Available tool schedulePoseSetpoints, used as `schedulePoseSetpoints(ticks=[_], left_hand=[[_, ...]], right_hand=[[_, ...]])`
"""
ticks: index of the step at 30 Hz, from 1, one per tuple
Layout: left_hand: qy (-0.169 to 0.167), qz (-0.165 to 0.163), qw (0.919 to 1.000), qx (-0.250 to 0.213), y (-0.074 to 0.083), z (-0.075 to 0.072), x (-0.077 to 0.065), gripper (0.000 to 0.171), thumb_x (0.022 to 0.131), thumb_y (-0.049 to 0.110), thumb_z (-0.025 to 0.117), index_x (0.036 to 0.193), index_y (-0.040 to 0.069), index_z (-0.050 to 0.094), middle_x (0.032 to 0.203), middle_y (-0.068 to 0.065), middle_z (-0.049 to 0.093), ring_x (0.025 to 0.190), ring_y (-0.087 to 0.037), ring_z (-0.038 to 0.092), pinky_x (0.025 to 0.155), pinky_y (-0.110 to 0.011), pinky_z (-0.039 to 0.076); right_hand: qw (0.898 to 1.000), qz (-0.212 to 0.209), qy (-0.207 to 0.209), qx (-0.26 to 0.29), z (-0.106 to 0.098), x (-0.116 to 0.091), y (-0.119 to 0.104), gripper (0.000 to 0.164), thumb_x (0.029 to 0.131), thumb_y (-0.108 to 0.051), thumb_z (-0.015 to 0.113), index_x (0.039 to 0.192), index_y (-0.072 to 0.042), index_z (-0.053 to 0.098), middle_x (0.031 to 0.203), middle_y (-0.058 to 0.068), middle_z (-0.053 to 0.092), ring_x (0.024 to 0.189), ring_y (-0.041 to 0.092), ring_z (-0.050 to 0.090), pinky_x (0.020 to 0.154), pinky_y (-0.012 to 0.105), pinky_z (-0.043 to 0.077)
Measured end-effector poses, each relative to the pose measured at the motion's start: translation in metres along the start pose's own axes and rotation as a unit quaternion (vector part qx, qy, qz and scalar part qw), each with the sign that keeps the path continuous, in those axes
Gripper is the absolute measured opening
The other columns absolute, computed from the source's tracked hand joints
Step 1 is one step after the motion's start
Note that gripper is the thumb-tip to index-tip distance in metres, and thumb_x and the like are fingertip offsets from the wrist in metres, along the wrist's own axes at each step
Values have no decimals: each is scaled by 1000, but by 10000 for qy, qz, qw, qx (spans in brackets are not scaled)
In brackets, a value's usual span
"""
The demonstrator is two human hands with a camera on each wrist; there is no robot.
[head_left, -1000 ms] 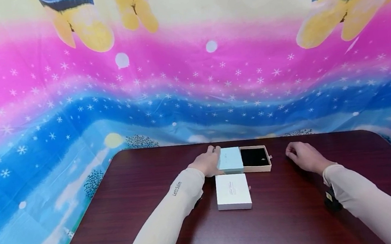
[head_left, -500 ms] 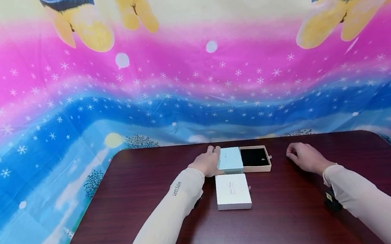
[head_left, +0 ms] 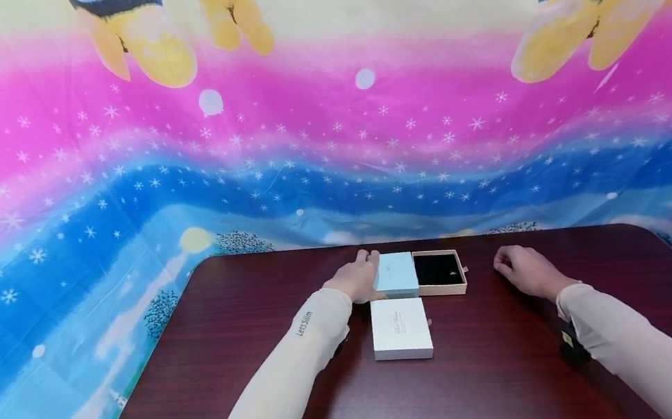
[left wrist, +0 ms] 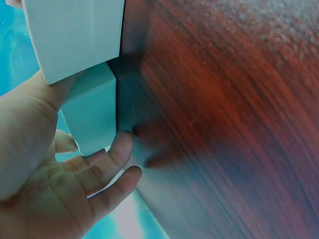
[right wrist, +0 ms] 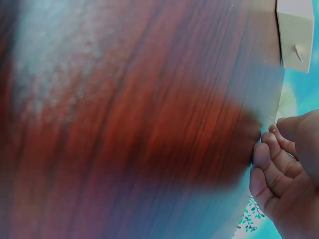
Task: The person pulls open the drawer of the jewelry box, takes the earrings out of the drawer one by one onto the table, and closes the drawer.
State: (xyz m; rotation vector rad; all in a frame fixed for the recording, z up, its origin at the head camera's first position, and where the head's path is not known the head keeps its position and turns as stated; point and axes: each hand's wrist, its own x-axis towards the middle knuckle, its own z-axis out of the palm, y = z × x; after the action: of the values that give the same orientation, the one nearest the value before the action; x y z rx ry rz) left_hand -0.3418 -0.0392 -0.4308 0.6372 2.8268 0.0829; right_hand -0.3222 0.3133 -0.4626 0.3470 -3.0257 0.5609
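Note:
My left hand (head_left: pixel 354 280) holds a light blue box sleeve (head_left: pixel 396 275) from its left side, thumb along the near edge and fingers toward the back. In the left wrist view, the sleeve's end (left wrist: pixel 94 114) sits between the thumb and fingers. A drawer (head_left: pixel 442 290) extends from the sleeve's right side. Its black pad (head_left: pixel 434 269) carries a tiny star-shaped piece (head_left: pixel 453 273). My right hand (head_left: pixel 529 270) rests on the table to the right, apart from the drawer. Between its thumb and index finger is a thin pin-like thing (right wrist: pixel 270 120), too small to identify.
A white box (head_left: pixel 399 327) with printed lettering lies just in front of the blue sleeve, with a small tab at its right. Both stand on a dark red-brown table (head_left: pixel 496 385). Behind the table's far edge hangs a colourful printed cloth (head_left: pixel 324 113).
Almost nothing differs. My right hand has shifted very slightly to the right; the left hand and both boxes hold their places, while the whole view drifts a few pixels.

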Motion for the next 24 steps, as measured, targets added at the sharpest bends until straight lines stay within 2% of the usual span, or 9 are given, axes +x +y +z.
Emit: schedulePoseSetpoints(ticks=[7,19,24], left_hand=[[46,34,10000,-9,0,0,0,98,93,47,71,163,10,14,163,-15,27,93,-19,67,82,-30,56],[41,-6,10000,14,-2,2,4,99,92,47,72,163,10,14,163,-15,28,88,-18,65,81,-30,56],[30,19,10000,11,-1,2,3,99,92,47,71,163,10,14,163,-15,27,92,-19,66,82,-31,56]], right_hand=[[10000,7,4,37,0,-2,0,13,100,-11,58,100,-1,66,87,10,67,70,18,54,69,39,47],[10000,5,10,74,1,-2,1,11,100,-8,58,99,-2,67,84,7,65,69,17,52,70,37,46],[9999,15,9,107,1,-2,1,10,99,-8,58,98,-2,66,86,9,67,71,18,54,71,39,47]])
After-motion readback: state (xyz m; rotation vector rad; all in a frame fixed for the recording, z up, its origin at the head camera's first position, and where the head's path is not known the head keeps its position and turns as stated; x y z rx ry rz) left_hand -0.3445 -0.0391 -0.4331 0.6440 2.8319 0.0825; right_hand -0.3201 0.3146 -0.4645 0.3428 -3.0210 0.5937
